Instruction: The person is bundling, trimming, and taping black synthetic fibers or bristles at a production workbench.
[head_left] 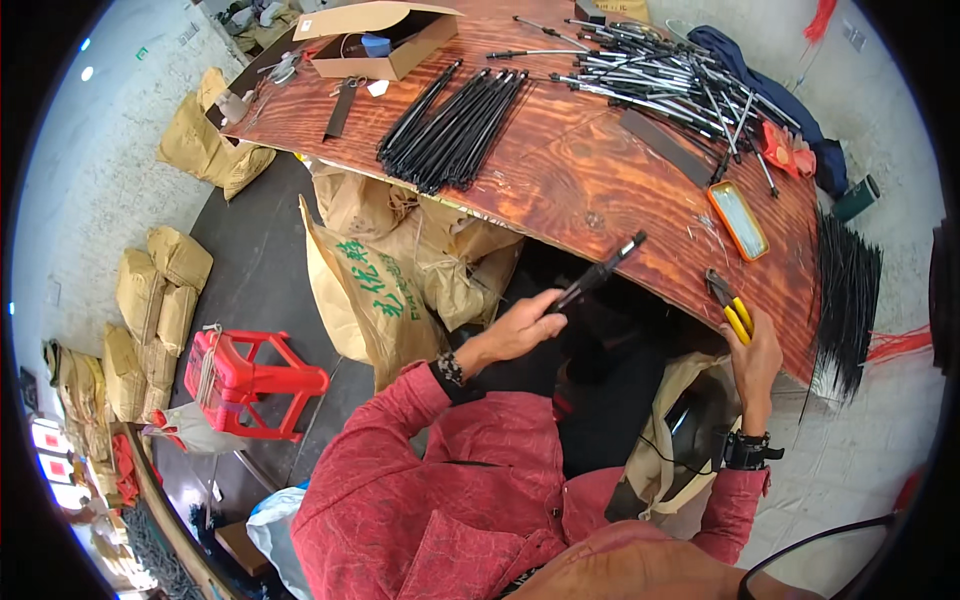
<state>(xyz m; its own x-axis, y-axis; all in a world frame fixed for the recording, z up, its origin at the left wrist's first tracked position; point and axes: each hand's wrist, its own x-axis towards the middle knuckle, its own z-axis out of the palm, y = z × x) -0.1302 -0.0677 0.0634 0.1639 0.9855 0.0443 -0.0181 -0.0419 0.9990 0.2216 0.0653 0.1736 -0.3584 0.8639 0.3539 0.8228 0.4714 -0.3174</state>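
My left hand (520, 328) is closed around a slim black rod (600, 272). Its far end slants up and to the right, just over the near edge of the wooden table (560, 190). In my right hand (757, 358) is a pair of pliers (739, 318) with yellow handles, its dark jaws pointing up over the tabletop. The pliers and the rod are apart. A shallow orange-rimmed tin (757, 249) lies beyond the pliers, with small thin pieces (712, 232) scattered beside it.
Black rods (455, 125) lie in rows at the table's left; silver-and-black rods (660, 80) are heaped at the back right. An open cardboard box (410, 65) stands far left. Thin black strands (848, 300) hang past the right edge. Paper sacks (350, 290) and a red stool (265, 380) are left.
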